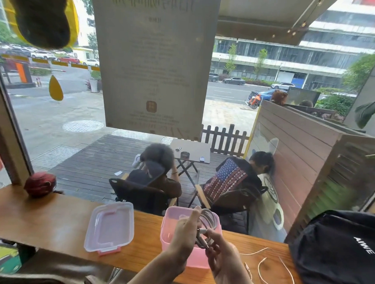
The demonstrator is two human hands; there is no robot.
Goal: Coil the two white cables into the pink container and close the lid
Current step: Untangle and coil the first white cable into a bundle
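Note:
An open pink container (173,226) stands on the wooden counter (52,222) in front of me. Its clear lid with pink clasps (109,226) lies flat to the left of it. My left hand (184,233) holds a coiled white cable (210,220) above the container's right side. My right hand (221,255) pinches the cable's loose end with its plug, just below the coil. A second white cable (269,270) lies loose and uncoiled on the counter to the right of my hands.
A black bag (340,253) sits at the counter's right end, close to the loose cable. A dark red ball-like object (40,184) rests at the back left by the window. Beyond the glass, two people sit on chairs on a deck.

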